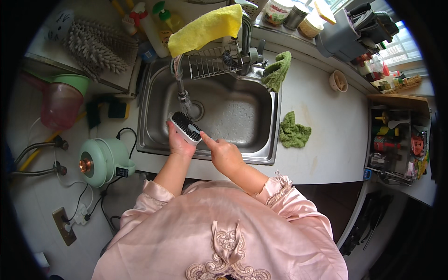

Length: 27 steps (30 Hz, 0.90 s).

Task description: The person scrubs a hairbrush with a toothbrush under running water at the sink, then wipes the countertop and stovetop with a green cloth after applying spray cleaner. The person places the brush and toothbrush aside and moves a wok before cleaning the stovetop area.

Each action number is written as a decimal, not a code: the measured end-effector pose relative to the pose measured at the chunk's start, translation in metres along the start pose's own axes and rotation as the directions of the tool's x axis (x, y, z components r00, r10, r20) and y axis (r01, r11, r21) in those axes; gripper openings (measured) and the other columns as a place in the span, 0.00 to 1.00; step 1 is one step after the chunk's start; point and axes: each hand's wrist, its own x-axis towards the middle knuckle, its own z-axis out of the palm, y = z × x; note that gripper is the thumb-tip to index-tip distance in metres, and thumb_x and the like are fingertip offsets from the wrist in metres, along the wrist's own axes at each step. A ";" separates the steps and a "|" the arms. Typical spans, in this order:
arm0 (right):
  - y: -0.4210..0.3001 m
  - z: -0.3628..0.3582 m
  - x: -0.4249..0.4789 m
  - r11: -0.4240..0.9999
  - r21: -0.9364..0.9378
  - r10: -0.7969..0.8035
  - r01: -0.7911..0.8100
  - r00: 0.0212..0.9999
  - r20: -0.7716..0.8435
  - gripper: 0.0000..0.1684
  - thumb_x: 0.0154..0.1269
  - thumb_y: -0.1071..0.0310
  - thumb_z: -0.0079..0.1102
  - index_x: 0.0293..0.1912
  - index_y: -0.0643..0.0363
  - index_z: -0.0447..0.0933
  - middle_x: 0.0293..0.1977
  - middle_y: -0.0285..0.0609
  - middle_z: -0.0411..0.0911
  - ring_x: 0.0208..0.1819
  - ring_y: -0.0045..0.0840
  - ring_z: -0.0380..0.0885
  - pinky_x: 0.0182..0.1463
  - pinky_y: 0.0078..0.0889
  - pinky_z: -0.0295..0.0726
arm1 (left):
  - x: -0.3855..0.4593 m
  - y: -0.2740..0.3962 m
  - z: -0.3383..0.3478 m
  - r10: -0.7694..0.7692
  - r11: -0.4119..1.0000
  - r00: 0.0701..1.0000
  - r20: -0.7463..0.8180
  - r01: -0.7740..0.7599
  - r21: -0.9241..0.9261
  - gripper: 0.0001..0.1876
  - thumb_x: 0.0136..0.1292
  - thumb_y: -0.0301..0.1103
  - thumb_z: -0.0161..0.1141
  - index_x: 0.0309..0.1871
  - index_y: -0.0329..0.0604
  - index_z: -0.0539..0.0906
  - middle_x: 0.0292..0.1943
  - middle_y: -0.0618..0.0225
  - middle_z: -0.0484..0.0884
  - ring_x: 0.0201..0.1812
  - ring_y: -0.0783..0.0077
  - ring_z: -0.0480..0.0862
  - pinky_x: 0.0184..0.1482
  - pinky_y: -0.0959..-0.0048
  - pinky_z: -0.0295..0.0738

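My left hand (180, 141) holds a white scrub brush (186, 128) with its dark bristles facing up, over the near left part of the stainless steel sink (245, 119). A small pale, slender tool (194, 129), perhaps a small brush, lies against those bristles. My right hand (224, 154) grips it, index finger stretched along it; most of its handle is hidden by the fingers. Water seems to run from the faucet spout (182, 92) just beyond the brush, above the drain (194, 110).
A yellow cloth (206, 29) hangs over the faucet, with a wire rack (213, 63) behind it. Green cloths lie on the sink's right corner (278, 71) and the counter (294, 130). A green electric pot (105, 162) stands left; a small bowl (338, 81) sits back right.
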 end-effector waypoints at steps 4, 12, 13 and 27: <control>-0.011 -0.014 0.001 0.997 -0.041 -0.068 0.066 0.997 -0.047 0.38 0.51 0.77 0.55 0.63 0.39 0.66 0.25 0.48 0.73 0.23 0.43 0.76 0.27 0.42 0.76 | 0.004 0.008 0.009 0.023 1.000 1.000 -0.012 -0.023 -0.001 0.28 0.67 0.63 0.37 0.55 0.53 0.72 0.48 0.71 0.76 0.47 0.65 0.76 0.48 0.63 0.73; -0.011 -0.004 0.021 1.000 -0.004 0.006 -0.006 0.998 0.068 0.34 0.52 0.75 0.54 0.60 0.40 0.69 0.26 0.49 0.74 0.24 0.43 0.76 0.30 0.43 0.77 | -0.003 -0.020 0.014 -0.110 0.992 0.982 -0.156 0.117 0.037 0.31 0.65 0.65 0.39 0.57 0.50 0.70 0.51 0.68 0.74 0.50 0.64 0.73 0.52 0.61 0.70; -0.008 -0.002 0.020 1.000 -0.008 0.000 0.001 0.997 0.079 0.34 0.52 0.75 0.54 0.60 0.40 0.70 0.26 0.49 0.74 0.24 0.43 0.76 0.30 0.43 0.77 | -0.002 -0.018 0.016 -0.125 0.991 0.979 -0.160 0.129 0.017 0.31 0.65 0.65 0.40 0.57 0.50 0.70 0.49 0.68 0.74 0.48 0.63 0.73 0.50 0.59 0.71; 0.034 -0.013 0.003 0.995 0.002 0.095 -0.095 0.995 -0.002 0.31 0.58 0.74 0.52 0.59 0.33 0.70 0.24 0.47 0.73 0.25 0.42 0.75 0.29 0.43 0.75 | 0.011 -0.011 0.008 -0.241 0.949 0.953 -0.183 0.192 -0.251 0.27 0.69 0.56 0.35 0.40 0.42 0.77 0.35 0.56 0.80 0.41 0.57 0.79 0.52 0.54 0.72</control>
